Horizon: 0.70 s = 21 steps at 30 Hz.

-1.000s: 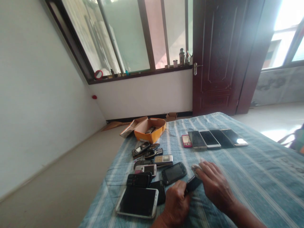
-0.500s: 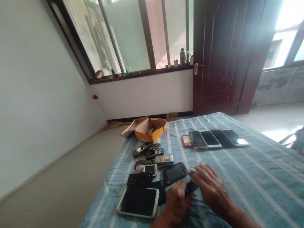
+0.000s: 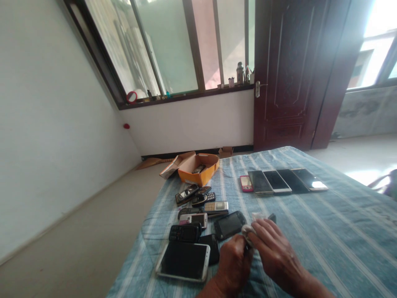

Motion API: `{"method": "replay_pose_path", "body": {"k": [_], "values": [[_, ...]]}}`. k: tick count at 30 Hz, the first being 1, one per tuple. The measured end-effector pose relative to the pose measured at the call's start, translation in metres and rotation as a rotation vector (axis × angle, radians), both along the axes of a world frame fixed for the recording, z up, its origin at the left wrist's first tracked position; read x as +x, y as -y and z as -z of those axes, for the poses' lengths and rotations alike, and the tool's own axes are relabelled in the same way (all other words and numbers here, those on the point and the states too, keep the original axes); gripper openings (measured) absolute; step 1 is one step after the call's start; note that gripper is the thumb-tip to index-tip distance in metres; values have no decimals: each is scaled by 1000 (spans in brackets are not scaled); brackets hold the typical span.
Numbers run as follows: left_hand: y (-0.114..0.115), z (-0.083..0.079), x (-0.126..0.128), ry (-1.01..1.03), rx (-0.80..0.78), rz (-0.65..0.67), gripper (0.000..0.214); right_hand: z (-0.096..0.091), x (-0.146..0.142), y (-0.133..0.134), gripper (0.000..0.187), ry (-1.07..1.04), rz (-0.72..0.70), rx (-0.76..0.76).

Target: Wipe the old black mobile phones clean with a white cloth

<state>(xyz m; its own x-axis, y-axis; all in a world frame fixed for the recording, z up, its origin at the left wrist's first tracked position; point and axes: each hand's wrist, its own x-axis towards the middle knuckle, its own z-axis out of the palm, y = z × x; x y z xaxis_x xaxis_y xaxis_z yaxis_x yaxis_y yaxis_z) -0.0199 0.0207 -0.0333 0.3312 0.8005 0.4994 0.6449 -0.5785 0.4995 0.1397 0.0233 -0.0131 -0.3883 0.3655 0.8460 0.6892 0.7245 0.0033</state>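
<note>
My left hand is curled around the near end of a small dark phone, of which only the far tip shows. My right hand lies across that phone and presses a white cloth against it with closed fingers. Both hands hover low over the blue striped cover. Just to the left lies a heap of old phones: a large white-framed smartphone, a black touchscreen phone and several keypad handsets.
A row of smartphones with a small red phone lies further back on the cover. An orange cardboard box with a phone inside sits at the far left corner. A dark wooden door, a window sill and bare floor lie beyond.
My right hand has slid the cloth left and nearer along the dark phone, covering more of it. The view has shifted slightly; the other phones have not moved.
</note>
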Motion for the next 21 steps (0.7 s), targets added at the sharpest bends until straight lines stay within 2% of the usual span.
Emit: {"method": "replay_pose_path", "body": {"k": [5, 16, 21], "values": [[0, -1, 0, -82, -40, -71, 5, 4, 9, -6, 29, 4, 31, -46], [4, -12, 2, -173, -139, -106, 6, 5, 26, -17, 24, -12, 147, -2], [1, -4, 1, -116, -78, -63, 9, 5, 14, -6, 27, 1, 65, 11]]}}
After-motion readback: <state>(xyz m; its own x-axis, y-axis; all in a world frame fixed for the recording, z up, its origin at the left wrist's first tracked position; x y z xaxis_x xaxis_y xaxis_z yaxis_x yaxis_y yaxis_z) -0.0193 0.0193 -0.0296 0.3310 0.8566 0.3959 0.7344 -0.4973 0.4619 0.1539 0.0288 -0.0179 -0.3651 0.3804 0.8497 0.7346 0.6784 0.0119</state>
